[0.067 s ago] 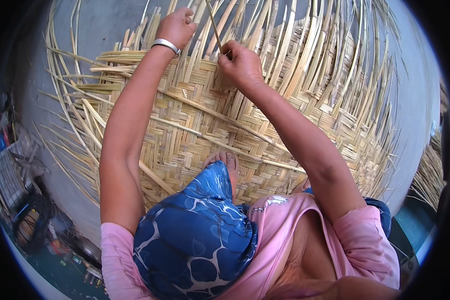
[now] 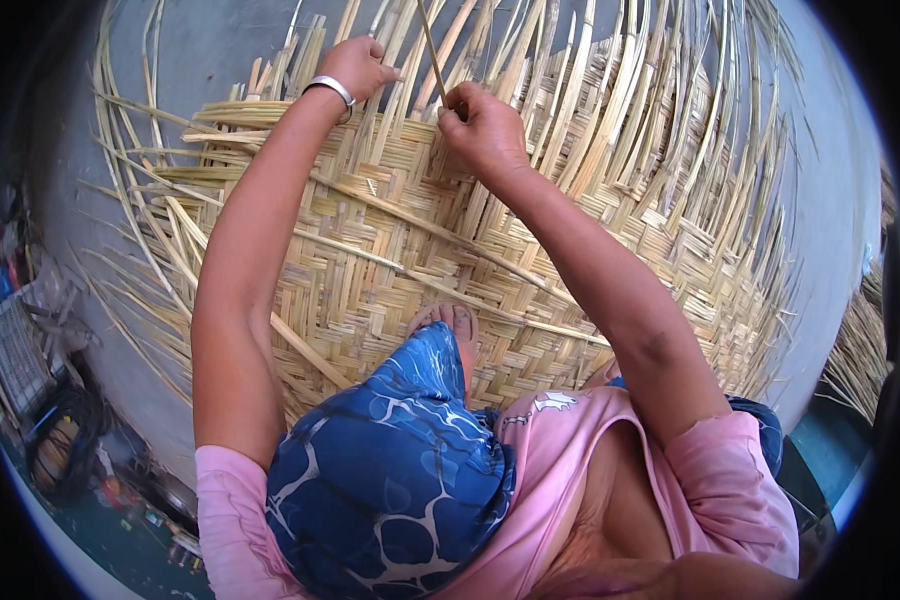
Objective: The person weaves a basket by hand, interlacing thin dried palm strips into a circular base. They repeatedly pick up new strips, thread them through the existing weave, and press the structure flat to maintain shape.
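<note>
Right hand (image 2: 485,130) pinching bamboo strip (image 2: 430,45); left hand (image 2: 355,65) pressing mat (image 2: 390,250).

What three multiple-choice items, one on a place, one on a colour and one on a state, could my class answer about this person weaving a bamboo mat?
1. Where does the right hand work?
A. At the far edge of the pale woven bamboo-strip mat
B. On the grey floor beside it
C. On the person's knee

2. What colour is the bangle on the left wrist?
A. Red
B. Silver
C. Black

3. What is the state of the right hand's grip?
A. Flat and open
B. Closed on a thin bamboo strip
C. Out of view

Answers: 1 A, the hand sits where the weave ends and the loose strips begin. 2 B, the band shines metal-pale. 3 B, the fingers pinch the strip, which stands up from the fist.
</note>
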{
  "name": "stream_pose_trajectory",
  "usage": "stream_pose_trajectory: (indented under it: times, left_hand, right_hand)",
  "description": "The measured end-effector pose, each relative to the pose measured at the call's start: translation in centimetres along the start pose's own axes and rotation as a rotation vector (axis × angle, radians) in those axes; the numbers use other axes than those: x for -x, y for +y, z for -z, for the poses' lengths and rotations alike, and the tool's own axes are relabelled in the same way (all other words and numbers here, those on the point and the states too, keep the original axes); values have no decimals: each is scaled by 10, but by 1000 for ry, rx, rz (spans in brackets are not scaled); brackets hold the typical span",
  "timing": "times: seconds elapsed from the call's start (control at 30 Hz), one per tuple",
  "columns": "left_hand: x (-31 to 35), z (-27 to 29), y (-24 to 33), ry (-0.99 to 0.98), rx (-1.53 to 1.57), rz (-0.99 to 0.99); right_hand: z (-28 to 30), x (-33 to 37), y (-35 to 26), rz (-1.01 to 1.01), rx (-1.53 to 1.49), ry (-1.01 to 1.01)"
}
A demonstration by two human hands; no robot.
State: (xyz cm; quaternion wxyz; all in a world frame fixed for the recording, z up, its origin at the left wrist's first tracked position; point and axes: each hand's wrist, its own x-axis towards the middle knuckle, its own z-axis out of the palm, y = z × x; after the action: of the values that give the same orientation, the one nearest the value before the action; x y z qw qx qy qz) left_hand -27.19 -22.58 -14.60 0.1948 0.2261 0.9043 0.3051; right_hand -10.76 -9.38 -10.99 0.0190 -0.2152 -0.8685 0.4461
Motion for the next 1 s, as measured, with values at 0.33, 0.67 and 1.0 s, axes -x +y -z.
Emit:
stream_pose_trajectory:
  times: [0.33, 0.67, 1.0]
  left_hand:
    - [9, 6, -9, 1, -57, 22]
    - [10, 2, -6, 56, -258, -7]
    - [19, 6, 6, 102, -358, -79]
  right_hand:
    - [-1, -2, 8, -10, 8, -11]
    - [-1, -1, 11, -9, -39, -19]
    - [5, 2, 8, 4, -24, -36]
